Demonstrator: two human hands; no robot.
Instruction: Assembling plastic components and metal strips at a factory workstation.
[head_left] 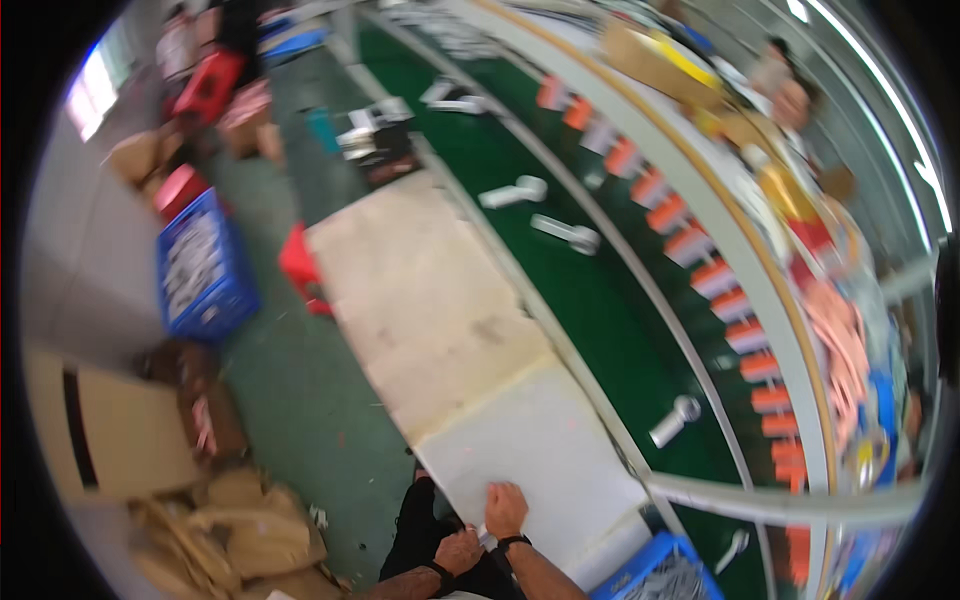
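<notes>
Low in the picture, my two hands are close together at the near edge of a white-topped work table (540, 450). My left hand (459, 552) is closed around a small white piece (486, 537), its kind blurred and mostly covered by the fingers. Just above and to the right, my right hand (507, 508) is curled closed over the table edge; whatever it grips, if anything, is hidden. Right of the table, a green conveyor belt (600, 310) carries several white handled things with round heads, one of them nearby (675, 421).
A blue crate (680, 550) of greyish-white parts stands by my right forearm. Orange-and-white pieces (735, 300) line the belt's far side. On the floor at left are another blue crate (207, 265), a red stool (300, 265) and brown cardboard (240, 530). A metal rail (780, 497) crosses the belt.
</notes>
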